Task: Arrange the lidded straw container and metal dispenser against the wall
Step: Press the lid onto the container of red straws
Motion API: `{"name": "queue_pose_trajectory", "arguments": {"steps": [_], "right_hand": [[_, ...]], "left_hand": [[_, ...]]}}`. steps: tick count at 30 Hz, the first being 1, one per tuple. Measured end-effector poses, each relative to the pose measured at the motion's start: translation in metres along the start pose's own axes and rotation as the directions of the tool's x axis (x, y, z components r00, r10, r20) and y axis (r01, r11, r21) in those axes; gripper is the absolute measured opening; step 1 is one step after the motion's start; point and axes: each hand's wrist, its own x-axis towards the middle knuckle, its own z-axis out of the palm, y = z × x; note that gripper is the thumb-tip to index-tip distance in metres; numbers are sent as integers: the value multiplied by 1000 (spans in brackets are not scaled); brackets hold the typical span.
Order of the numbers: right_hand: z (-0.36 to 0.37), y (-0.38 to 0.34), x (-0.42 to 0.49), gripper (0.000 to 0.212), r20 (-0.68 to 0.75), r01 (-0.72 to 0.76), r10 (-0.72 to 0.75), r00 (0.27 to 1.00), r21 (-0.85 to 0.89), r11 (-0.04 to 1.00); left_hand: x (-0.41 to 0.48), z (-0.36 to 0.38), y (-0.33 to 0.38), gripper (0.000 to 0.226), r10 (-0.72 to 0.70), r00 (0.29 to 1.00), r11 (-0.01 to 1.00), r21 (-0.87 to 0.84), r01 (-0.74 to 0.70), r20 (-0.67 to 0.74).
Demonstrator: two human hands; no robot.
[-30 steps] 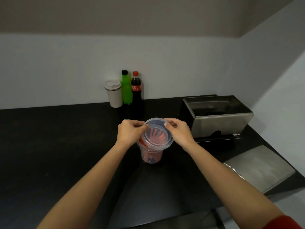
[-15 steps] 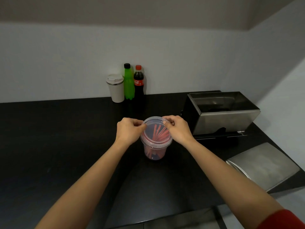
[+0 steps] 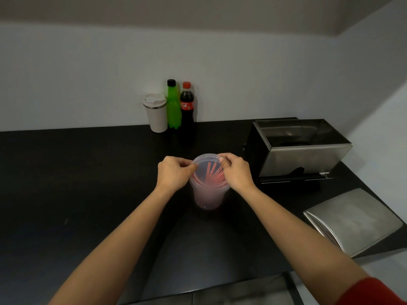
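A clear plastic straw container [image 3: 208, 198] with red straws inside stands upright on the black counter [image 3: 88, 183], mid-centre. Its clear lid [image 3: 206, 167] lies flat on the rim. My left hand [image 3: 175, 173] pinches the lid's left edge and my right hand [image 3: 236, 171] presses its right edge. The open-topped metal dispenser [image 3: 301, 154] stands to the right, near the side wall, apart from both hands.
A white travel mug [image 3: 156, 113], a green bottle [image 3: 173, 106] and a cola bottle [image 3: 187, 106] stand against the back wall. A loose metal lid [image 3: 354, 221] lies at the counter's right front corner. The counter's front edge runs below my forearms.
The lid was tilted above the container a second ago; it has come down flat onto the rim, with both hands staying on its edges.
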Motion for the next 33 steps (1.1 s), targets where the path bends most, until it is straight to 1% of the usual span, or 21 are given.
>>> {"name": "queue_pose_trajectory", "arguments": {"steps": [3,12,18,22,24,29,33], "right_hand": [[3,2,-1,29,-27,-11,12,1000,35,999],[9,8,2,26,-62,-35,39,997,64,997],[12,8,3,25,-89,-16,19,996,38,999],[12,7,5,23,-85,-16,18,996,14,1000],[12,6,4,22,-87,-22,23,996,14,1000],[13,7,3,23,-59,-62,66,996,71,996],[12,8,4,27,-13,-112,114,993,133,985]], "left_hand": [[1,1,0,19,-4,1000,1000,-16,3,-9],[6,4,-5,16,-59,998,995,-84,57,-25],[6,6,-9,19,-48,999,994,-103,46,-17],[9,4,-8,17,-104,994,985,-138,108,36],[9,4,-6,17,-118,992,981,-147,123,40],[7,4,-6,19,-136,989,973,-180,143,53],[9,4,-2,20,-165,977,948,-252,194,132]]}}
